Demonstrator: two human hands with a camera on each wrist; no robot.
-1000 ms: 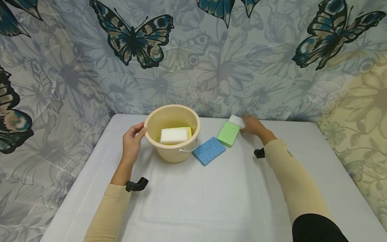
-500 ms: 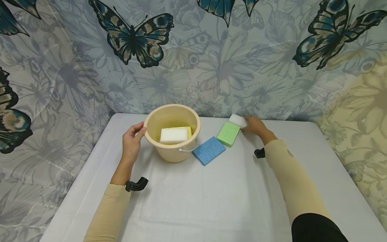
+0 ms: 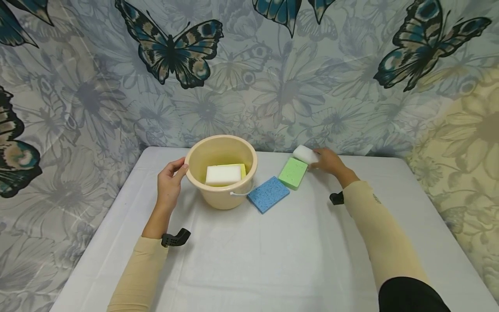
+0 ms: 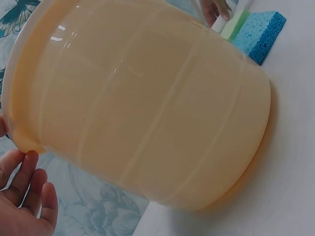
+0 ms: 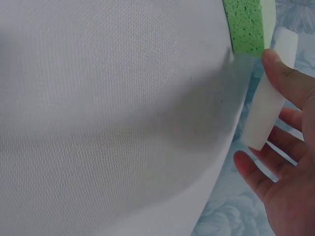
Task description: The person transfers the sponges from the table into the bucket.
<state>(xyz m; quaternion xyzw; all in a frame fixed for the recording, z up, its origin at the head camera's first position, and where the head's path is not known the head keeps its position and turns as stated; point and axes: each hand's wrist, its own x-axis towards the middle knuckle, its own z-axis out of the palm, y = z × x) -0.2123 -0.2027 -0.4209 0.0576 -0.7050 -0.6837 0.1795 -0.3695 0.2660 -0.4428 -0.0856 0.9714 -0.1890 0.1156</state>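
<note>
My left hand (image 3: 170, 182) grips the rim of a cream bucket (image 3: 224, 201) on its left side, thumb outside. Inside the bucket lie a white sponge (image 3: 223, 175) and a yellow sponge (image 3: 243, 170) partly behind it. At the table's back, my right hand (image 3: 331, 164) pinches another white sponge (image 3: 305, 154) between thumb and fingers; the right wrist view shows this white block (image 5: 268, 105) tilted in the grasp. A green sponge (image 3: 293, 173) lies just in front of it. Between the green one and the bucket is a blue sponge (image 3: 268, 195), flat on the cloth.
A white cloth covers the table (image 3: 249, 260), whose back edge runs along a hanging fabric (image 3: 273, 95) printed with butterflies and flowers. The bucket's thin white handle (image 3: 241, 193) hangs down at its front right, near the blue sponge.
The white sponge in my right hand has tilted and lifted slightly, with its edge now showing. My left hand and the bucket stay in place.
</note>
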